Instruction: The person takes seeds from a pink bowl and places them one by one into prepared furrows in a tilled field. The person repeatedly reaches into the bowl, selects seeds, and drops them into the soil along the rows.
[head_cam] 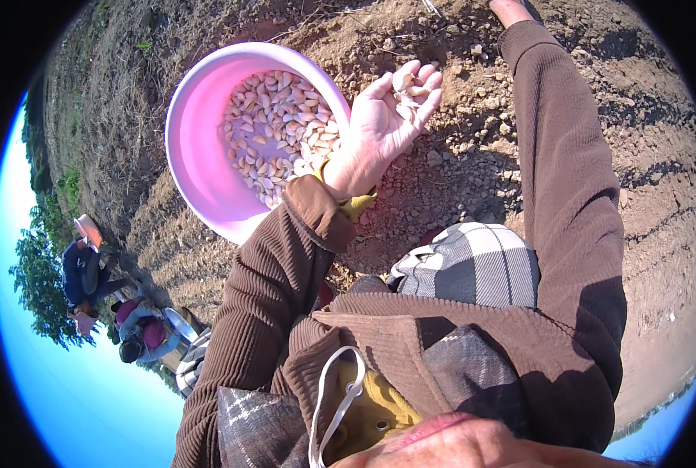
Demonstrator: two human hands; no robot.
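Observation:
My left hand [386, 117] is palm up beside the basin's rim, its fingers curled loosely around several garlic cloves [407, 93]. Under and beside that wrist stands a pink plastic basin [199, 137], with many loose garlic cloves [283, 120] over its bottom. Only the wrist end of my right hand [509, 10] shows at the top edge, beyond a brown corduroy sleeve; its fingers are out of view, so what it holds is hidden.
Dry, cloddy soil [477, 140] with furrows surrounds the basin. My knee in checked cloth [471, 263] is below my hands. At the far left a person in a hat [84, 269] and another person bending [146, 330] are by a light-coloured basin [181, 324].

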